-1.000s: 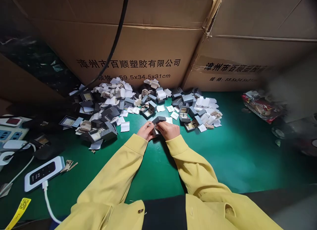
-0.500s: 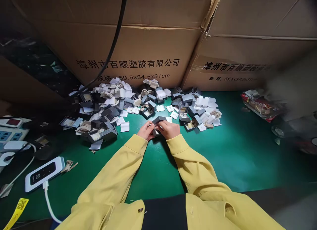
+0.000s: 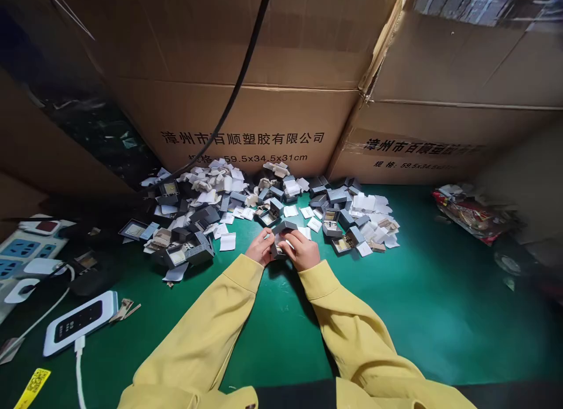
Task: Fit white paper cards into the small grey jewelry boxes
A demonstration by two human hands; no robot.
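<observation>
A small dark grey jewelry box point(image 3: 285, 227) is held between both hands above the green table, its lid raised and a pale lining showing inside. My left hand point(image 3: 260, 248) closes on the box's left side with thumb and fingers. On the right side, my right hand point(image 3: 303, 250) has its fingers bent over the opening and gripping the box; whether they also pinch something inside is hidden. Just beyond the hands lie another open jewelry box point(image 3: 269, 213) and white paper cards point(image 3: 291, 210).
Heaps of grey boxes and crumpled white paper point(image 3: 215, 183) lie at the left and right point(image 3: 373, 212). Large cartons point(image 3: 246, 115) stand behind, crossed by a hanging black cable point(image 3: 240, 80). A white device point(image 3: 81, 322), a power strip point(image 3: 26, 250) and a red packet point(image 3: 470, 215) flank the table.
The camera view has tilted up, so the scene sits lower. The box in my hands now shows its pale inside more openly, and my right fingers have shifted down towards its opening.
</observation>
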